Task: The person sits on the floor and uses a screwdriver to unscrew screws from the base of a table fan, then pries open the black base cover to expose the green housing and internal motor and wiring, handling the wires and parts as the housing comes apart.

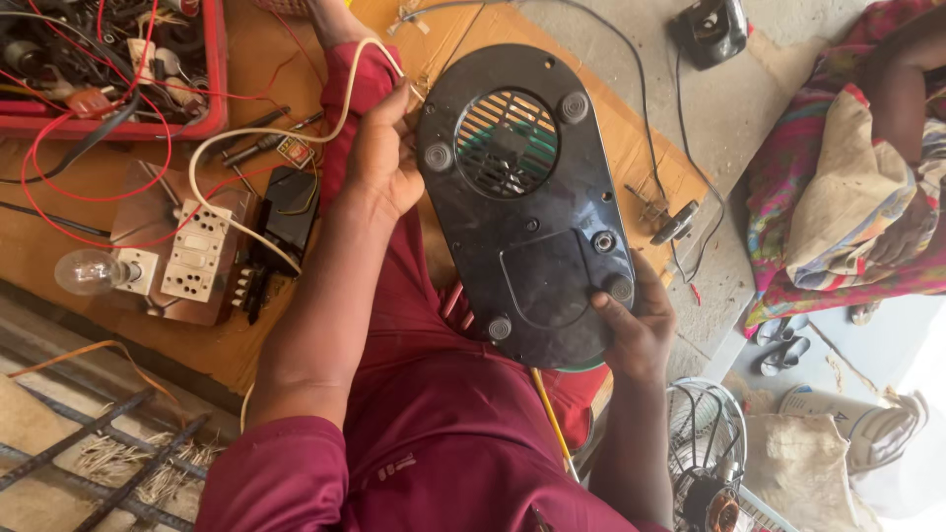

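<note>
I hold a black oval appliance (532, 217) upside down over my lap, its base up, with a round vent grille and several rubber feet. My left hand (379, 158) grips its left edge near the top, and a cream power cord (246, 138) runs past those fingers. My right hand (636, 320) holds the lower right corner, thumb resting on the base by a foot.
A wooden board with sockets, switches and a bulb (89, 271) lies at left, beside a red tray of wires (212, 69). A black adapter (709, 30) sits at the top right. Another person in patterned cloth (847, 197) sits at right. A small fan (705, 443) stands below.
</note>
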Motion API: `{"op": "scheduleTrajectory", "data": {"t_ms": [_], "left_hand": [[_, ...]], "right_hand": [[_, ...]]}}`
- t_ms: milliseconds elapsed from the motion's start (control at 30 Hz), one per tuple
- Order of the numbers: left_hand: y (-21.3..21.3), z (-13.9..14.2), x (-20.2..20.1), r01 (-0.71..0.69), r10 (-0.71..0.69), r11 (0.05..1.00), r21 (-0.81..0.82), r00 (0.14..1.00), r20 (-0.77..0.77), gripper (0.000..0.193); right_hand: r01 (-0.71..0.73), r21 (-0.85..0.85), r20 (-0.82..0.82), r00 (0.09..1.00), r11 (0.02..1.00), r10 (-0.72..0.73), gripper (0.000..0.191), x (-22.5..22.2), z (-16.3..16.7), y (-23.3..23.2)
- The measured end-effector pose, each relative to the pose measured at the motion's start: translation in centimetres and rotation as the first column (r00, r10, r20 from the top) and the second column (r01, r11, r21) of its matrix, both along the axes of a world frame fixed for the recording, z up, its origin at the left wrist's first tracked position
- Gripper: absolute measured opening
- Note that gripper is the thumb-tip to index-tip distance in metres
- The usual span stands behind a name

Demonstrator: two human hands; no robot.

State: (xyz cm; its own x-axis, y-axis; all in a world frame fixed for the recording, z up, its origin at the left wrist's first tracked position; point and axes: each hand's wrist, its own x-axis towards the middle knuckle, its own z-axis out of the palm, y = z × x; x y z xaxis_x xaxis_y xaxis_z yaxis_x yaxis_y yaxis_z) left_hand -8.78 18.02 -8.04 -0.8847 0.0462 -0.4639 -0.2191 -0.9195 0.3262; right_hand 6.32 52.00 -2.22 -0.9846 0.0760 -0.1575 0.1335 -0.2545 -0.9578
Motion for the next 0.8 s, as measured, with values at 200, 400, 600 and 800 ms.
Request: {"op": "scheduleTrajectory", "data": {"t_ms": [200, 400, 600, 800], "left_hand": [[0.2, 0.0, 0.0, 0.077, -0.075, 0.997, 0.029, 0.995, -0.073, 0.037], [0.5, 1.5, 0.0, 0.032, -0.035, 0.999, -0.039, 0.995, -0.090, 0.041], [0.5, 1.9, 0.3, 0.035, -0.034, 0.999, -0.038, 0.999, 0.019, 0.053], [0.8, -1.0, -0.7, 0.008, 0.020, 0.991, -0.135, 0.979, 0.205, 0.018]], "right_hand": [[-0.003, -0.008, -0.012, 1.000, 1.000, 0.003, 0.069, 0.1, -0.1, 0.2], [-0.009, -0.030, -0.021, 1.000, 1.000, 0.008, 0.070, 0.2, 0.2, 0.0], [0.002, -0.087, -0.006, 1.000, 0.996, -0.002, 0.069, 0.2, 0.1, 0.1], [0.073, -0.168, 0.065, 0.996, 0.983, -0.062, 0.063, 0.4, -0.6, 0.5]]}}
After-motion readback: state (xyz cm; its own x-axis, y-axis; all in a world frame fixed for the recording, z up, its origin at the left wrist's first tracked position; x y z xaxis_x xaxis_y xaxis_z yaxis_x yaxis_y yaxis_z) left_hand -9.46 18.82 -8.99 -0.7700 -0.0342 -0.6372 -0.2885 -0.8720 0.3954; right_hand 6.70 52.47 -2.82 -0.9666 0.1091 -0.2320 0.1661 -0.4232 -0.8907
